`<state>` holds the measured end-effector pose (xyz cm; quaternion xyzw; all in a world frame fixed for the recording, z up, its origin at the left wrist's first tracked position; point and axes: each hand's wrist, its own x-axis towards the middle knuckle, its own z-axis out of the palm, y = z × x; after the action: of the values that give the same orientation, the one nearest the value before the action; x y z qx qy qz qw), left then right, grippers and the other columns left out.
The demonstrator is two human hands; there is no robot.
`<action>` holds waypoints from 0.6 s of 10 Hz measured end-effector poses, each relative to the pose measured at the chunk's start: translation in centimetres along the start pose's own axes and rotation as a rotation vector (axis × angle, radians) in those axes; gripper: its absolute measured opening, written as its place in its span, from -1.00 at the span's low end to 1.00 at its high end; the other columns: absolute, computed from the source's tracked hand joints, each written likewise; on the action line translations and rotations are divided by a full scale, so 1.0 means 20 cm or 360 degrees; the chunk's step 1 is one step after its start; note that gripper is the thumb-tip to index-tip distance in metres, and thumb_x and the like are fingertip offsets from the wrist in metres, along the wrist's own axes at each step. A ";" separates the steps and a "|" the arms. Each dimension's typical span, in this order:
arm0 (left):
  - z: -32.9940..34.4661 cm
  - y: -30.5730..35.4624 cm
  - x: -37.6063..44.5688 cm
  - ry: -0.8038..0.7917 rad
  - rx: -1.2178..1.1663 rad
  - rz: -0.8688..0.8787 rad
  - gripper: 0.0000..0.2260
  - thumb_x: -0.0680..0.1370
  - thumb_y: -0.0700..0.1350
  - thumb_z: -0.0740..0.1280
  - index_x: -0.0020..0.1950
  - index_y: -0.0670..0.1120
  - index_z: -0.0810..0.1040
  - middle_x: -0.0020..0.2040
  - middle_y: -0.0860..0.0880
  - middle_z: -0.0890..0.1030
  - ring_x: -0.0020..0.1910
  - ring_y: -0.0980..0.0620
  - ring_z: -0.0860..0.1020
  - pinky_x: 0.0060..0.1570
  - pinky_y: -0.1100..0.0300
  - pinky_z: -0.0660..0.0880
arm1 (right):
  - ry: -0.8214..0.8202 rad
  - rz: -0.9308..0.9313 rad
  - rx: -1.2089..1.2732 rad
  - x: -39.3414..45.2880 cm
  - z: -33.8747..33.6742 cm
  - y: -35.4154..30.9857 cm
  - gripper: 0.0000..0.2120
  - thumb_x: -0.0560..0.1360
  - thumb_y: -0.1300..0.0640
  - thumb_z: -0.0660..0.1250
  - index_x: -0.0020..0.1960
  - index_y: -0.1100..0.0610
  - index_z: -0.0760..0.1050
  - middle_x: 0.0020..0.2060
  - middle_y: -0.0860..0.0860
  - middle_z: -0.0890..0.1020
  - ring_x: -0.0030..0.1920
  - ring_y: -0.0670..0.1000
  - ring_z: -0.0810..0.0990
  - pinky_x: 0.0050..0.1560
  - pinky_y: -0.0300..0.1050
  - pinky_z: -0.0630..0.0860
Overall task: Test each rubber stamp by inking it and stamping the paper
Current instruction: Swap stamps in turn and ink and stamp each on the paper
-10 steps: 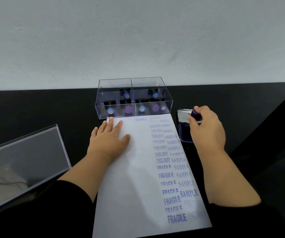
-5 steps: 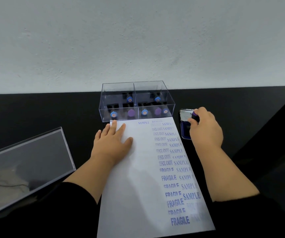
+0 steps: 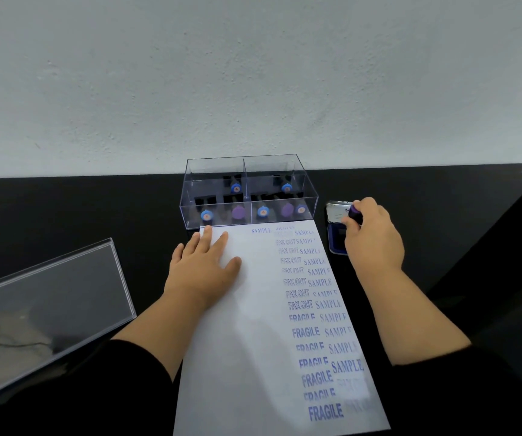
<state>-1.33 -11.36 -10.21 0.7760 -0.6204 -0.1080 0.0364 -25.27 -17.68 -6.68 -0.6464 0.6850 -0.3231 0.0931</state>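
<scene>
Hiding most of stamp [image 3: 355, 212] and ink pad [image 3: 337, 237]: right hand [image 3: 374, 237].

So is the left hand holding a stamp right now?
No, the left hand lies flat on the paper; the right hand grips the stamp.

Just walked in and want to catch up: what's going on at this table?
A person is testing rubber stamps. The right hand grips a purple-handled stamp over the open ink pad; whether it touches the pad is hidden. The left hand lies flat on the paper, whose right side carries columns of blue FAX OUT, FRAGILE and SAMPLE prints. More stamps sit in the clear box behind the sheet.
</scene>
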 end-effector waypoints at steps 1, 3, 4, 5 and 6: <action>0.00 0.00 0.00 0.0002 0.0002 0.0001 -0.47 0.62 0.20 -0.05 0.56 0.13 -0.07 0.57 0.05 -0.17 0.54 0.06 -0.17 0.48 0.05 -0.22 | 0.0016 -0.0052 0.0077 0.02 0.00 -0.03 -0.81 0.58 0.10 0.22 0.18 0.09 0.38 0.12 0.06 0.49 -0.06 0.06 0.49 -0.20 -0.04 0.43; 0.00 0.00 0.00 -0.0002 0.0000 0.0001 -0.47 0.62 0.21 -0.06 0.56 0.13 -0.09 0.57 0.05 -0.19 0.54 0.07 -0.19 0.48 0.05 -0.23 | -0.0076 -0.0199 0.0240 0.06 0.06 -0.13 -0.78 0.55 0.08 0.27 0.18 0.09 0.42 0.16 0.04 0.51 0.01 0.10 0.53 -0.11 -0.04 0.44; 0.00 0.00 0.00 -0.0005 0.0006 0.0001 -0.47 0.62 0.21 -0.07 0.56 0.13 -0.10 0.57 0.05 -0.19 0.54 0.07 -0.19 0.48 0.05 -0.23 | -0.0133 -0.0234 0.0246 0.07 0.11 -0.15 -0.77 0.55 0.07 0.27 0.18 0.08 0.43 0.12 0.03 0.51 -0.03 0.07 0.52 -0.13 -0.08 0.43; 0.00 0.00 0.00 -0.0009 0.0006 0.0002 -0.47 0.62 0.21 -0.07 0.56 0.13 -0.10 0.57 0.05 -0.19 0.54 0.06 -0.20 0.48 0.05 -0.23 | -0.0137 -0.0264 0.0231 0.08 0.15 -0.16 -0.76 0.55 0.06 0.28 0.20 0.08 0.43 0.11 0.04 0.51 -0.07 0.06 0.52 -0.14 -0.07 0.45; 0.00 0.00 0.00 -0.0007 0.0004 0.0001 -0.47 0.62 0.21 -0.06 0.56 0.14 -0.10 0.57 0.05 -0.20 0.54 0.06 -0.20 0.48 0.05 -0.23 | -0.0124 -0.0277 0.0238 0.08 0.17 -0.15 -0.76 0.55 0.07 0.28 0.20 0.09 0.43 0.10 0.04 0.51 -0.13 0.01 0.47 -0.16 -0.11 0.41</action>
<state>-1.27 -11.43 -10.14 0.7757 -0.6207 -0.1090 0.0340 -21.15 -20.21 -7.07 -0.7066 0.5962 -0.3547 0.1392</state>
